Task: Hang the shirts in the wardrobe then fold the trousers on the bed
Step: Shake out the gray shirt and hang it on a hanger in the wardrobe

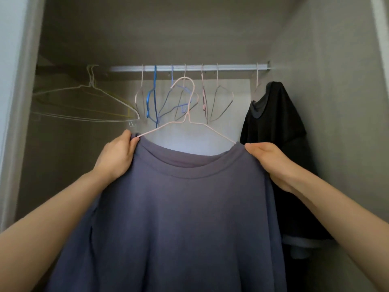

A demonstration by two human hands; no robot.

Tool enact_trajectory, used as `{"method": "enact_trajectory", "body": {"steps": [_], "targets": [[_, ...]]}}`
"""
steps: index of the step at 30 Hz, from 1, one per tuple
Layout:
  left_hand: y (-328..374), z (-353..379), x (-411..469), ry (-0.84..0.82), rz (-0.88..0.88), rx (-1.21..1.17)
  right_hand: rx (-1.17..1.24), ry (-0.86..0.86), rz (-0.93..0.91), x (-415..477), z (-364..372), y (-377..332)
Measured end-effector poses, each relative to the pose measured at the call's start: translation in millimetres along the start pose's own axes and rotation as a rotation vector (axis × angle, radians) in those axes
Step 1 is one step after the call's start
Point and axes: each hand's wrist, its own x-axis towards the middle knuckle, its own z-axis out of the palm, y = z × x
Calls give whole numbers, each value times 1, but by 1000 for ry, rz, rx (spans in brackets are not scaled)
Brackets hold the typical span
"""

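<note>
Both hands, left (117, 157) and right (271, 161), pinch the purple shirt's (168, 218) shoulders on its pink hanger (189, 121), below the wardrobe rail (189, 67).

Purple shirt (174, 218) on pink hanger (188, 114), left hand (117, 157) and right hand (271, 163) gripping shoulders, below wardrobe rail (189, 67)

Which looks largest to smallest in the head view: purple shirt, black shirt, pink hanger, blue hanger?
1. purple shirt, though nearest the camera.
2. black shirt, partly hidden.
3. pink hanger, ends inside the purple shirt.
4. blue hanger, edge-on and farther back, so its rank against the pink one is unsure.
</note>
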Motion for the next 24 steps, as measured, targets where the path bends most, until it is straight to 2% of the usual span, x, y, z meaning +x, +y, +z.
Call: {"method": "enact_trajectory", "body": {"steps": [4, 9, 12, 14, 21, 24], "targets": [[3, 9, 7, -71, -60, 213, 149, -5, 108, -6, -6, -17], [15, 34, 17, -185, -185, 188, 339, 10, 213, -14, -7, -49], [35, 45, 24, -108, -124, 251, 365, 76, 229, -19, -14, -68], [52, 54, 28, -85, -115, 189, 378, 117, 228, -24, -23, -79], [123, 101, 32, -54, -133, -245, 377, 209, 214, -50, -59, -97], [148, 116, 33, -147, -86, -351, 356, 297, 178, -54, -70, -98]]}}
